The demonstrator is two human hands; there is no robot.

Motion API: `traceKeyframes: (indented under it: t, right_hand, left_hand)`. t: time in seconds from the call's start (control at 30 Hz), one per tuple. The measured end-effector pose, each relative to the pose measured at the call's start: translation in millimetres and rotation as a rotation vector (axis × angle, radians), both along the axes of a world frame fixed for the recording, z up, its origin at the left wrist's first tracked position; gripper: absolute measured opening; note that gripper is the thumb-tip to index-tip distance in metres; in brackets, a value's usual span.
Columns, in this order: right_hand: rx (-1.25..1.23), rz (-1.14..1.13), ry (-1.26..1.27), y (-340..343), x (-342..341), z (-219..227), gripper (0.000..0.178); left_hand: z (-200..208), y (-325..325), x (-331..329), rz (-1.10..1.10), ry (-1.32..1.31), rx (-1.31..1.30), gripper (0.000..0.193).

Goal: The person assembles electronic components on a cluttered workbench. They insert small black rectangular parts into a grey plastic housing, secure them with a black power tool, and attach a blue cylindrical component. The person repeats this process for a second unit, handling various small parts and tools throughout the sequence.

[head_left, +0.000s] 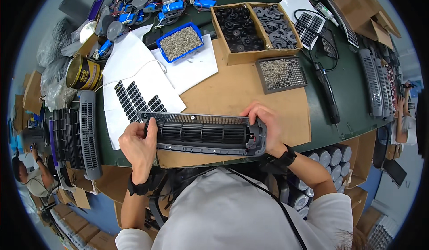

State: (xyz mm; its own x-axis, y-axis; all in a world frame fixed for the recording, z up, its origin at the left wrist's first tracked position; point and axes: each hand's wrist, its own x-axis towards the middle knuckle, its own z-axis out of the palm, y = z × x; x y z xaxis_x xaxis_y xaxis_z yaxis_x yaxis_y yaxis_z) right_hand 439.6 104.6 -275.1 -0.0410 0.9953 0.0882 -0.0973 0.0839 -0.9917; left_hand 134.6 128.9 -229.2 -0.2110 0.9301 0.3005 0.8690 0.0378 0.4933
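Between my hands lies a long dark grey tower-fan housing (201,151), level and open side up. A black ribbed blower wheel (203,133) is seated along its inside. At the wheel's right end a small part with thin wires shows. My left hand (139,143) is closed on the left end of the housing, its thumb pressed over the upper side. My right hand (268,124) wraps the right end, its fingers bent over the far corner and slightly blurred. The housing is over the near edge of a brown cardboard sheet (241,91), and the palms hide both its ends.
Beyond the sheet are a blue tray of screws (180,42), a divided carton (232,58) of black and grey parts, and a dark screw block (282,73). A corded electric screwdriver (327,93) lies right. Fan housings (89,129) stand left. Black stickers (134,100) lie on white paper.
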Motion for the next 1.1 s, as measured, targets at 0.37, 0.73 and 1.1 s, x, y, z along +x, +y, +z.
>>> traceKeyframes:
  t: [0.37, 0.73, 1.1]
  right_hand:
    - [-0.109, 0.031, 0.07, 7, 10, 4, 0.037]
    - [0.267, -0.013, -1.112, 144, 44, 97, 0.016]
    - [0.222, 0.304, -1.428, 198, 22, 68, 0.01]
  left_hand:
    - [3, -1, -1, -0.072, -0.163, -0.112, 0.029]
    - [4, -34, 24, -0.713, 0.015, 0.127, 0.038]
    - [-14, -43, 40, -0.728, -0.157, 0.208, 0.035]
